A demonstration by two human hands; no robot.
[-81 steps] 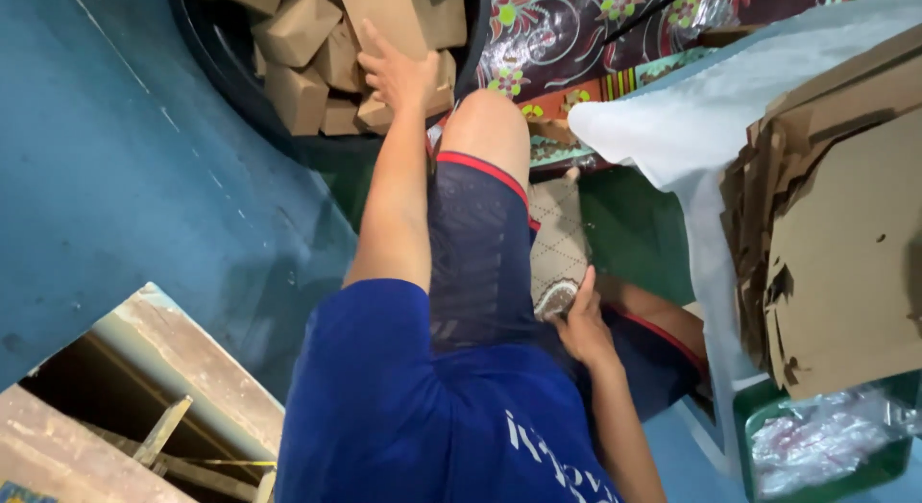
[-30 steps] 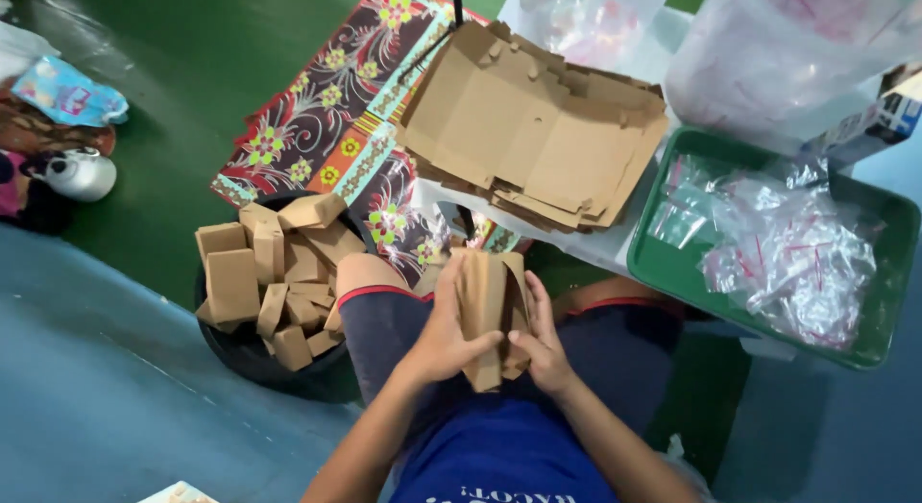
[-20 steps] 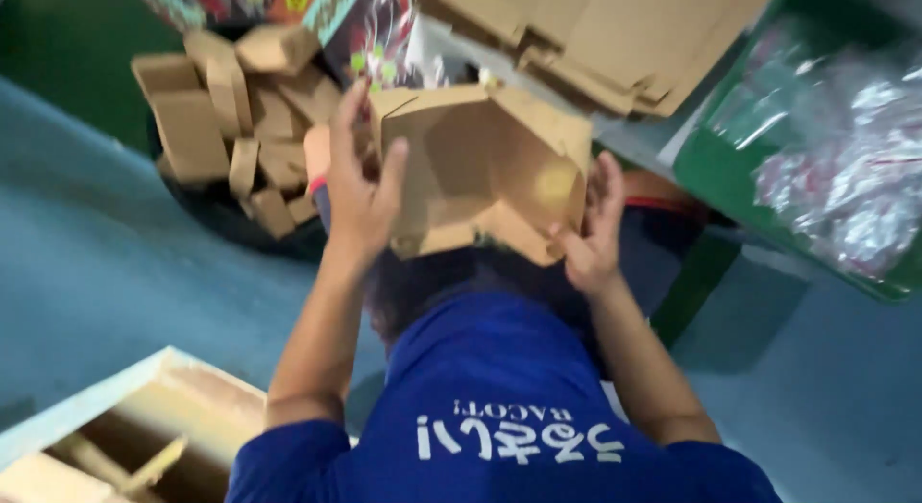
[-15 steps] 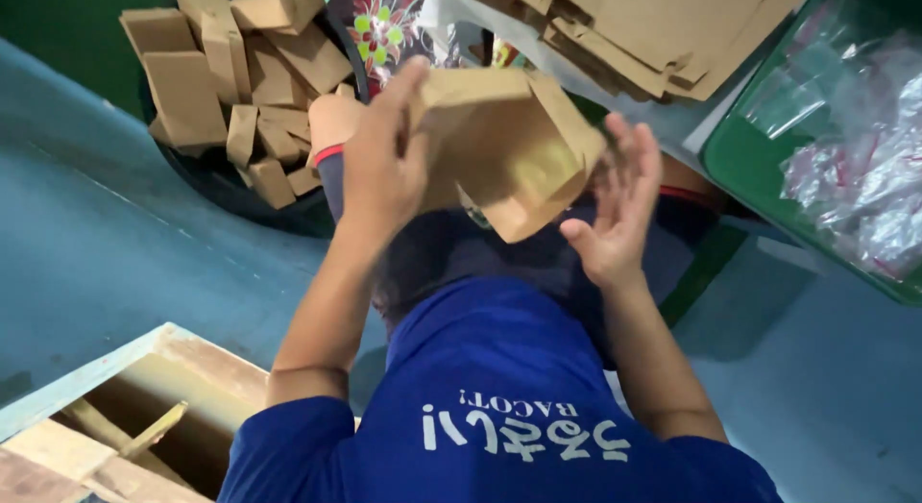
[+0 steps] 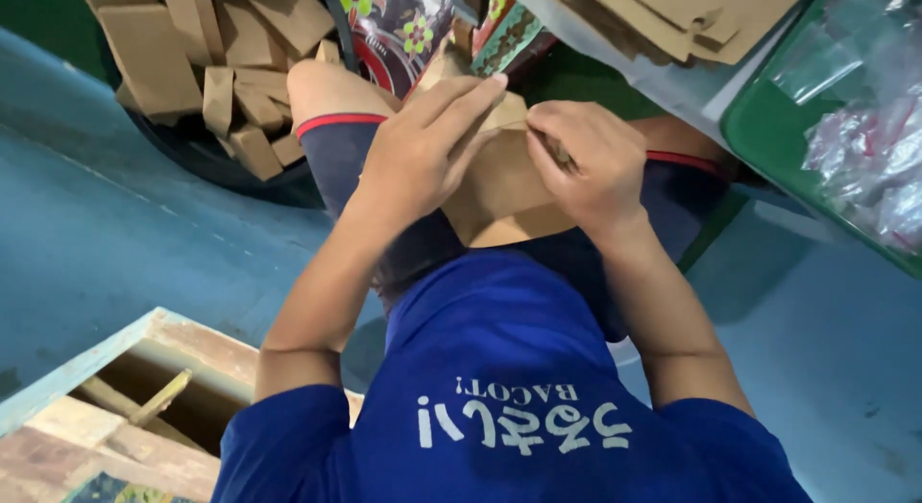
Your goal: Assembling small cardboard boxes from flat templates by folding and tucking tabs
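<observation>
Blue short-sleeved shirt, white lettering; dark red-trimmed shorts.

The left hand (image 5: 423, 147) and right hand (image 5: 586, 162) are covering most of the brown cardboard box (image 5: 499, 191); the frame edge is cutting off the green crate (image 5: 768, 128).
</observation>
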